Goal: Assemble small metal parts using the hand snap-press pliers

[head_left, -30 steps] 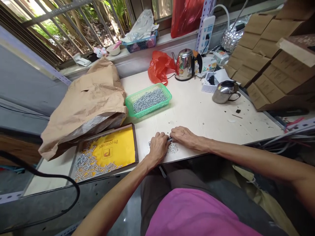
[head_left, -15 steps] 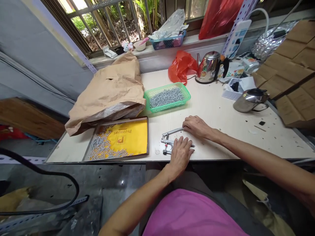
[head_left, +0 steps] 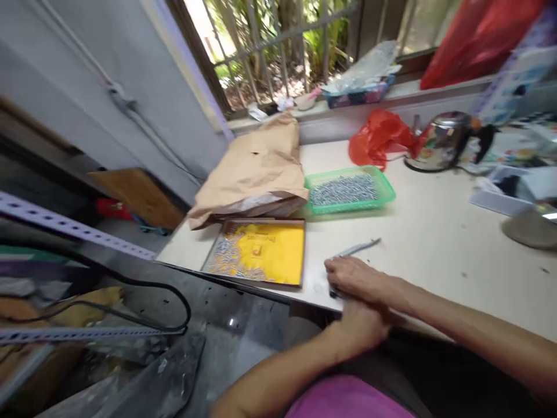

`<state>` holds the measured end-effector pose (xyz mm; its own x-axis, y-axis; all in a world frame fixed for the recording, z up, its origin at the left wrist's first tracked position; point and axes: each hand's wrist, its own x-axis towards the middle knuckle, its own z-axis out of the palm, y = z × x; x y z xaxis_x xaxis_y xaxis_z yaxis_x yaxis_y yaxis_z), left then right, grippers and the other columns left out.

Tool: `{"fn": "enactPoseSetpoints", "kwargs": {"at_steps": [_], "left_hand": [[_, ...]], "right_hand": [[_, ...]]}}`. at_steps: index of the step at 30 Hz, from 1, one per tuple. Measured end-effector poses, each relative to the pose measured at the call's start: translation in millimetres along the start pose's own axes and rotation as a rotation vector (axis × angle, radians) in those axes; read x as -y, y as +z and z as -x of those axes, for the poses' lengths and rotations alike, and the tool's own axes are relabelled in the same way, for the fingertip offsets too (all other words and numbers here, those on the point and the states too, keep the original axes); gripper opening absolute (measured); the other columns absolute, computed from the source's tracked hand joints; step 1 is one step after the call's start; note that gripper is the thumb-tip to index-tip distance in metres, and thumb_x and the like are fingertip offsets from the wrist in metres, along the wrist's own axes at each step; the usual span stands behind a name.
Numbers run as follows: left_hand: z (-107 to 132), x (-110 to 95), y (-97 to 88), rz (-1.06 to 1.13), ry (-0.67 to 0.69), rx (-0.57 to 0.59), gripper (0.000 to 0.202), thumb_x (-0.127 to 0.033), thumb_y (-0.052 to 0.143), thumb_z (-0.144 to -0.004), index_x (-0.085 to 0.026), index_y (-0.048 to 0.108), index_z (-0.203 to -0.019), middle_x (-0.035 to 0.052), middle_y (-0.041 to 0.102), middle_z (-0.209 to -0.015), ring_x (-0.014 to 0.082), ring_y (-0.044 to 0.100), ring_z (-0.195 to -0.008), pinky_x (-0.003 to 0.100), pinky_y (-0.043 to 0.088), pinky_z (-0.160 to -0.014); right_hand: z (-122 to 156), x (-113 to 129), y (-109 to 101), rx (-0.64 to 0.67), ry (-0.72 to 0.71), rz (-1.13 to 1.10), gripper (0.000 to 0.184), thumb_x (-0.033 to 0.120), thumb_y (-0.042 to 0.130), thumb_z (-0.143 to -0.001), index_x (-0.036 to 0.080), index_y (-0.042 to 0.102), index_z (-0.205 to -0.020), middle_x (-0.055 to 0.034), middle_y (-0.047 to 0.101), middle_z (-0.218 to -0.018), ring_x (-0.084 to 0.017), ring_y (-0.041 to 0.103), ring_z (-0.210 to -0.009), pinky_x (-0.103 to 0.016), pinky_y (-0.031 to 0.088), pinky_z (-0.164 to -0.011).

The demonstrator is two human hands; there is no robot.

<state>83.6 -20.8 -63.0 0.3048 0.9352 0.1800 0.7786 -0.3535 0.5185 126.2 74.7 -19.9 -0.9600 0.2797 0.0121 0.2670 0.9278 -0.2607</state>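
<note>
The metal hand tool lay on the desk near its front edge, presumably so that both hands could reach it easily. Just to its left, the shallow box had low walls that likely served to stop its loose metal pieces from rolling away; behind, the green basket seemed to do likewise for a denser heap. The paper sack sat farther back, leaving the front free for the box. The right hand bent over the tool, fingers partly curled, one handle showing beyond it; whether it gripped or merely covered the tool could not be told. The left hand, blurred, was partly hidden beneath the right wrist, its fingers unreadable.
</note>
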Motion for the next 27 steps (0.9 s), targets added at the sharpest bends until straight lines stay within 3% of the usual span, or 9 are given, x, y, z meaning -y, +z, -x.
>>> {"fn": "enactPoseSetpoints", "kwargs": {"at_steps": [4,7,9,12,15,17,20,24,27], "left_hand": [[38.5,6.4,-18.2,-0.074,0.271,0.019,0.033,-0.042,0.053,-0.090,-0.016,0.062,-0.108,0.0095,0.068,-0.103,0.0211,0.062,-0.097,0.032,0.050,-0.084],[69.3,27.7,-62.3,-0.178,0.232,-0.100,0.017,-0.029,0.052,-0.091,-0.018,0.065,-0.088,0.0038,0.068,-0.081,0.0143,0.062,-0.078,0.026,0.048,-0.074],[82.7,55.5,-105.1,-0.298,-0.026,-0.237,0.019,-0.023,0.049,-0.092,-0.019,0.064,-0.082,0.0027,0.065,-0.073,0.0144,0.059,-0.074,0.027,0.045,-0.071],[91.4,111.9,-170.6,-0.466,-0.550,-0.402,0.023,-0.026,0.046,-0.094,-0.019,0.066,-0.087,0.0057,0.067,-0.086,0.0181,0.058,-0.086,0.030,0.044,-0.077],[93.5,164.1,-213.1,-0.533,-0.897,-0.366,0.023,-0.028,0.049,-0.091,-0.017,0.069,-0.088,0.0074,0.067,-0.092,0.0208,0.057,-0.093,0.031,0.043,-0.081],[92.8,186.6,-223.6,-0.551,-1.028,-0.297,0.026,-0.031,0.049,-0.091,-0.017,0.070,-0.086,0.0090,0.067,-0.095,0.0223,0.058,-0.095,0.031,0.044,-0.078],[89.3,200.6,-222.9,-0.585,-1.100,-0.204,0.030,-0.039,0.052,-0.088,-0.016,0.071,-0.085,0.0115,0.066,-0.100,0.0248,0.058,-0.098,0.032,0.044,-0.075],[83.8,200.4,-218.8,-0.585,-1.107,-0.103,0.024,-0.032,0.056,-0.085,-0.013,0.071,-0.090,0.0133,0.066,-0.102,0.0263,0.058,-0.102,0.032,0.044,-0.076],[80.5,198.9,-220.2,-0.564,-1.130,-0.066,0.023,-0.022,0.052,-0.084,-0.011,0.070,-0.092,0.0156,0.067,-0.101,0.0266,0.059,-0.101,0.033,0.045,-0.076]], "right_hand": [[-7.0,0.8,13.4,0.017,-0.114,0.044,0.023,0.003,0.046,-0.081,0.019,0.061,-0.072,-0.0057,0.059,-0.083,-0.020,0.055,-0.078,-0.034,0.039,-0.071],[-5.7,-2.9,13.8,0.013,-0.068,-0.125,0.024,0.011,0.040,-0.089,0.019,0.059,-0.076,-0.0058,0.060,-0.081,-0.019,0.056,-0.073,-0.033,0.041,-0.068],[-4.5,-6.3,9.3,-0.041,0.007,-0.302,0.023,0.022,0.038,-0.093,0.020,0.057,-0.081,-0.0043,0.061,-0.079,-0.017,0.057,-0.069,-0.030,0.043,-0.064],[-7.5,-16.1,-12.4,-0.269,0.121,-0.454,0.020,0.034,0.041,-0.093,0.022,0.056,-0.087,-0.0029,0.062,-0.078,-0.016,0.058,-0.067,-0.028,0.045,-0.060],[-16.6,-37.7,-51.4,-0.581,0.257,-0.378,0.025,0.044,0.046,-0.091,0.022,0.058,-0.093,-0.0052,0.064,-0.083,-0.018,0.059,-0.069,-0.031,0.046,-0.063],[-23.8,-63.6,-75.7,-0.708,0.387,-0.262,0.032,0.050,0.043,-0.092,0.023,0.059,-0.100,-0.0076,0.065,-0.090,-0.020,0.059,-0.073,-0.033,0.045,-0.068],[-31.4,-118.3,-89.6,-0.637,0.451,-0.087,0.049,0.061,0.030,-0.092,0.024,0.057,-0.111,-0.0110,0.065,-0.100,-0.023,0.058,-0.077,-0.035,0.041,-0.070],[-30.5,-175.4,-65.5,-0.487,0.381,0.141,0.063,0.067,0.025,-0.090,0.021,0.055,-0.121,-0.0169,0.060,-0.109,-0.029,0.057,-0.084,-0.038,0.040,-0.067],[-20.9,-172.7,-39.1,-0.483,0.317,0.125,0.058,0.062,0.026,-0.091,0.024,0.052,-0.126,-0.0157,0.060,-0.107,-0.032,0.058,-0.086,-0.041,0.043,-0.070]]}}
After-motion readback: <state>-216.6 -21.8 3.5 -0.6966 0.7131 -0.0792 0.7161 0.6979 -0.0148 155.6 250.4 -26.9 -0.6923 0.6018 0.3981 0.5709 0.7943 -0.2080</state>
